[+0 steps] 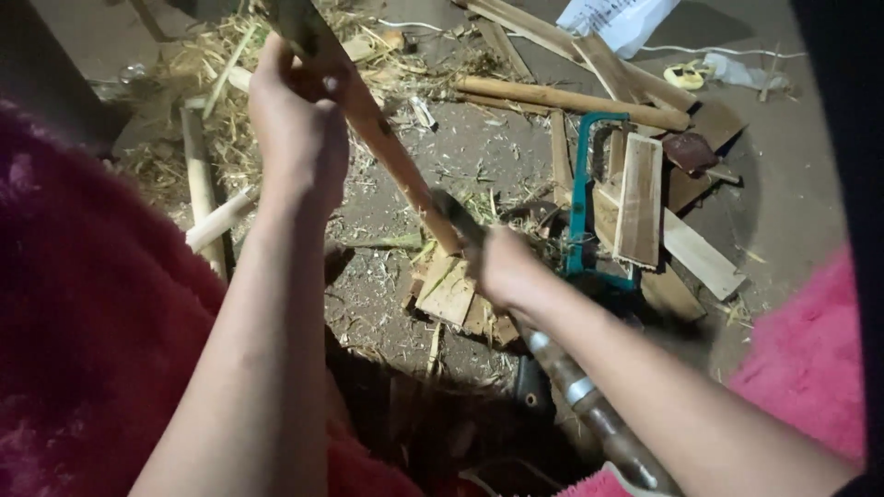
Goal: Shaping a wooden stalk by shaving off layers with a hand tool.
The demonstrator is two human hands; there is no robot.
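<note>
My left hand (296, 120) grips the upper end of a long bamboo stick (398, 164) that slants down to the right, its lower tip resting on small wood blocks (448, 293) on the ground. My right hand (502, 265) is closed around a dark-bladed knife (453, 213) whose blade lies against the stick near its lower end. A long handle with metal bands (589, 405) runs back under my right forearm. Both arms wear fuzzy pink sleeves.
A teal hacksaw (582, 198) lies just right of my right hand among flat wood offcuts (639, 198). Bamboo poles (571, 97) and straw (212, 64) litter the dirt floor behind. A white bag (619, 18) sits at the top.
</note>
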